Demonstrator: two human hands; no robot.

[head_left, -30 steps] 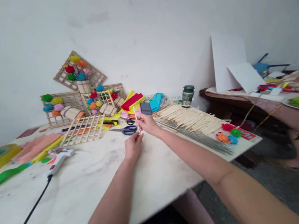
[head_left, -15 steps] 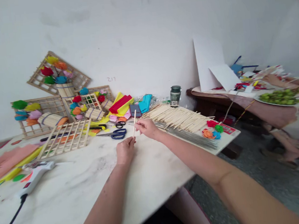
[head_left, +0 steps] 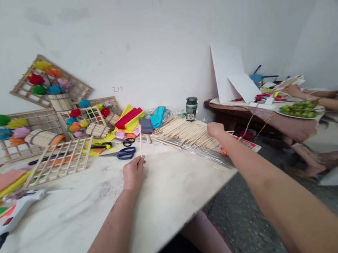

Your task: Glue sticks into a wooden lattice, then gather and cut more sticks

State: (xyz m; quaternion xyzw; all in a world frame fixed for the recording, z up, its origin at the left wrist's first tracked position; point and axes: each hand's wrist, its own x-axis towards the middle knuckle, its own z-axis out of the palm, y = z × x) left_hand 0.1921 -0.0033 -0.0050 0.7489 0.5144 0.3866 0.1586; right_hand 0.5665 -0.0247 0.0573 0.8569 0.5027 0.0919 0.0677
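Note:
Upright between the fingertips of my left hand (head_left: 133, 173) is a thin wooden stick (head_left: 141, 142), above the pale tabletop (head_left: 164, 199). My right hand (head_left: 217, 130) is at the right end of a wide pile of wooden sticks (head_left: 184, 132), its fingers closed and partly hidden behind the hand, so what they hold cannot be made out. A bundle of grey wires (head_left: 211, 156) lies in front of the pile. Blue-handled scissors (head_left: 126, 153) rest left of the upright stick, near a stick lattice (head_left: 60, 160).
A glue gun (head_left: 21, 210) with a black cord lies at the left. Lattices with paper flowers (head_left: 54, 89) stand along the wall. A green bottle (head_left: 191, 108) is behind the pile. Another person's hand (head_left: 292, 90) shows at a second table, near a plate of green fruit (head_left: 298, 109).
My right hand has left the stick and moved right to the end of the pile, covering the paper flowers there. My left hand still holds the stick. The view has shifted slightly right.

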